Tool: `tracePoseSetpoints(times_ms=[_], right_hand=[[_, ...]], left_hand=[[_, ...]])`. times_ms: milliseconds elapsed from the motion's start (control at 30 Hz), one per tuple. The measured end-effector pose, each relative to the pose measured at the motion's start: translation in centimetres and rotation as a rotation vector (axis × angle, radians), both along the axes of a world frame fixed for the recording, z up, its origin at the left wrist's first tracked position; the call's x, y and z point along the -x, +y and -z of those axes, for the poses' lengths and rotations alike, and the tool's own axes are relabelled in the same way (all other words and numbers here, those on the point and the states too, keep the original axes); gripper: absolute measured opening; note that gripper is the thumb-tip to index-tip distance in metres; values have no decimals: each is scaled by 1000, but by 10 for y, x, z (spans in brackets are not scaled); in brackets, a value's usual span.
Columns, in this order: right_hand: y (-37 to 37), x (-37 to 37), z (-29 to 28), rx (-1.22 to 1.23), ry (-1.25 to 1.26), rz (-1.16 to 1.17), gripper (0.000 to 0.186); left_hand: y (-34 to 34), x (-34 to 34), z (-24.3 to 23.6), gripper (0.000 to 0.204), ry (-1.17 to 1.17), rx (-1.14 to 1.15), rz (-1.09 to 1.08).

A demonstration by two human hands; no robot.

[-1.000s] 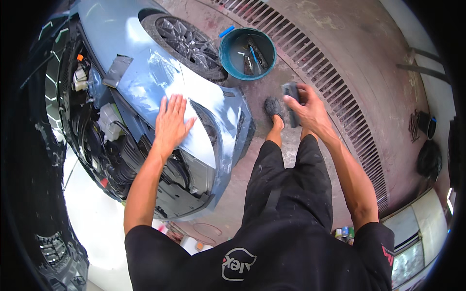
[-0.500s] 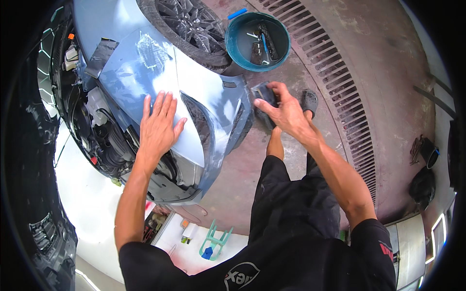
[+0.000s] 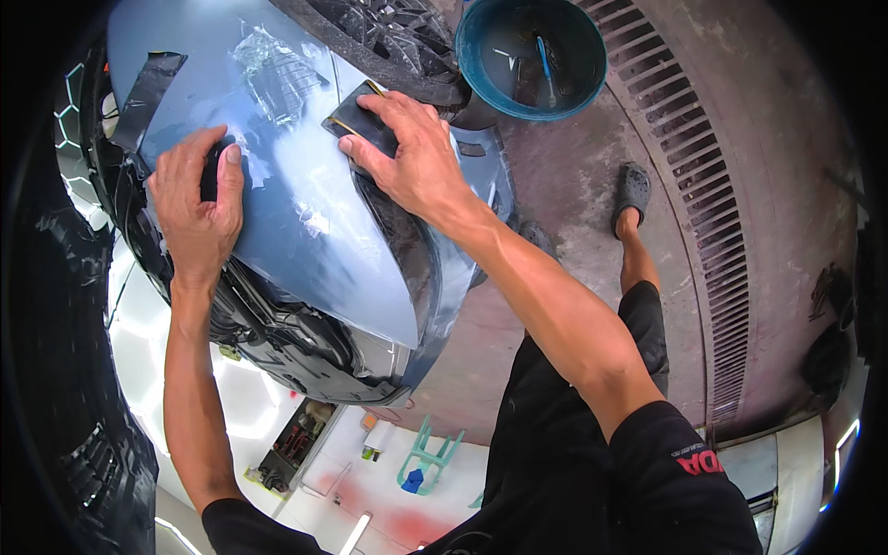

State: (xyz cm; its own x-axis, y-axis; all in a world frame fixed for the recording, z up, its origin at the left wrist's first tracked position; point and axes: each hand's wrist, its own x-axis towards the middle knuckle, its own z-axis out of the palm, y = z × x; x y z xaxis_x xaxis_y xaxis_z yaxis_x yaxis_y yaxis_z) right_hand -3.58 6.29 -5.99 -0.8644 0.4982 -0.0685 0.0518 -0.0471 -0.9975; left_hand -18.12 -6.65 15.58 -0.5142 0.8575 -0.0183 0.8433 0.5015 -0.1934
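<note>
My right hand (image 3: 416, 157) grips a dark rectangular block (image 3: 365, 118) with thin yellow edges and holds it on the light blue car fender (image 3: 296, 240), just below the wheel arch. My left hand (image 3: 196, 190) rests on the fender's left part, fingers bent and thumb apart; the dark area between thumb and fingers is unclear. A rough filler patch (image 3: 273, 74) lies above and between the hands. A black strip (image 3: 143, 102) is stuck near the fender's left edge.
A teal bucket (image 3: 481, 69) with water and tools stands beside the tyre (image 3: 412, 74). A curved floor grate (image 3: 694, 176) runs along the right. My foot (image 3: 633, 194) is near it. The open engine bay (image 3: 259, 314) is at left, a green stool (image 3: 425, 453) at bottom.
My right hand has carried the block leftward and up onto the fender. My left hand has shifted left, its fingers now bent rather than flat. My view and stance have moved closer to the panel.
</note>
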Motion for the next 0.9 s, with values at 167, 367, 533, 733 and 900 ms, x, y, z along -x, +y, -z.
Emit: tracePoseSetpoints(times_ms=[167,367,533,733,900], right_hand=[[-15,-12,4,-16,38,17,60],[-35,-22,-11,48,-55,148,57],[-27,-5,-23,42,-94,171,55],[-18,14,-15,-51,-34,166,54],[-20,2,-11,-10,-62,98,61]], left_hand=[[-9,1,13,22,-9,-120,3],[-19,4,14,21,-59,-171,-53],[-18,6,16,20,-69,-193,-24],[-17,8,18,20,-59,-236,19],[-29,10,21,20,-66,-265,-2]])
